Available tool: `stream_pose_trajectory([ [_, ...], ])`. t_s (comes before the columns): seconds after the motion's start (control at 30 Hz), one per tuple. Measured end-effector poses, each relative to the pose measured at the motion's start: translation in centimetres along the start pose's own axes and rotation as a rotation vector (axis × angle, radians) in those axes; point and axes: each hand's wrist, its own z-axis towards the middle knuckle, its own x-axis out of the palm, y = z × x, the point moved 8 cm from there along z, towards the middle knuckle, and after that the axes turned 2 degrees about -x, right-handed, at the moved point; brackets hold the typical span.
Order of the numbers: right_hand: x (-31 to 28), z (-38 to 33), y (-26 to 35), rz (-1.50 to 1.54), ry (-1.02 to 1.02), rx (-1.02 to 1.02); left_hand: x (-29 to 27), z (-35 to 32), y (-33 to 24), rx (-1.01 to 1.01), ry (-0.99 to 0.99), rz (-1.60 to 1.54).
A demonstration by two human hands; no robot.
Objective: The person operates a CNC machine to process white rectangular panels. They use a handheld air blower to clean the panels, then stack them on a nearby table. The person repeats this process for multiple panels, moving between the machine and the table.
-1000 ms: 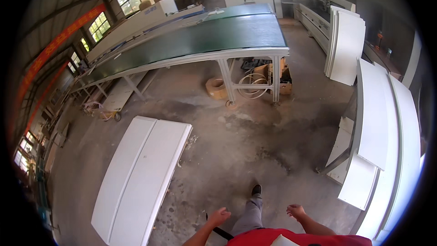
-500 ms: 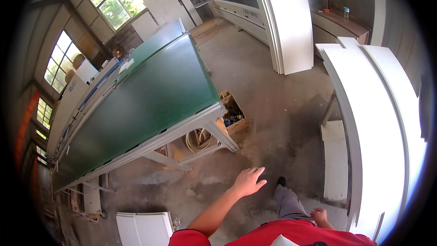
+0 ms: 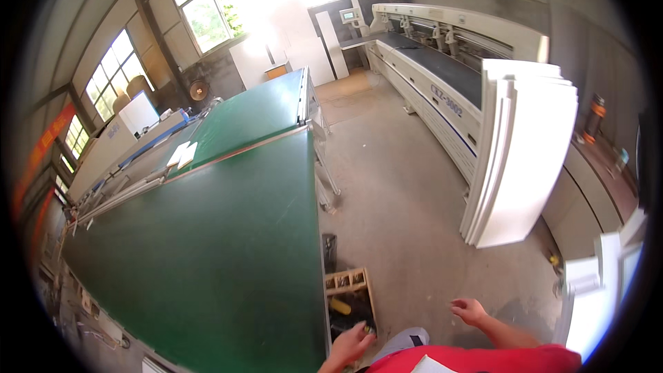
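Note:
Low in the view, my left hand (image 3: 351,342) hangs beside the near corner of a green-topped worktable (image 3: 228,255). Its fingers look loosely bent and apart, with no grip on anything visible. Just beyond it on the floor stands a wooden toolbox (image 3: 373,297), with a yellow item and dark tools inside. I cannot tell whether the hand touches anything there. My right hand (image 3: 469,311) is out in front of my body over the concrete floor, loosely open and holding nothing. Ahead of it, a stack of tall white panels (image 3: 521,159) stands on end.
A long white machine (image 3: 428,90) runs along the right side behind the panels. More white boards (image 3: 587,304) sit at the lower right, near a ledge with an orange-topped bottle (image 3: 594,119). Small white strips (image 3: 182,155) lie on the far green table (image 3: 248,114).
I have walked forward, so the green table and upright panels are nearer. My left hand has lowered beside the table and toolbox; my right hand has swung forward.

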Motion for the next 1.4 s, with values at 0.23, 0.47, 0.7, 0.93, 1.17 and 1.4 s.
stream_pose_trajectory([
  [0.23,-9.9,31.2,-16.3,0.149,-0.103,-0.142,-15.0,42.0,-30.5,0.838,0.328,0.126],
  [0.47,-23.0,77.7,27.4,-0.123,-0.256,-0.223,-31.0,73.2,-21.2,0.168,-0.073,0.73],
  [0.7,-28.9,122.7,60.8,0.075,-0.019,-0.547,-47.6,99.1,-3.8,-0.236,-0.206,0.314],
  [0.93,-26.8,142.4,33.4,-0.554,0.311,0.34,-68.6,136.0,-29.1,0.653,-0.271,-0.008],
  [1.17,-24.0,164.7,33.2,-0.506,0.48,0.691,-86.6,165.8,-25.3,0.54,-0.232,0.387],
  [1.4,-21.5,219.1,59.4,-0.41,-0.019,0.031,-102.5,184.1,-11.7,0.109,-0.291,0.155],
])
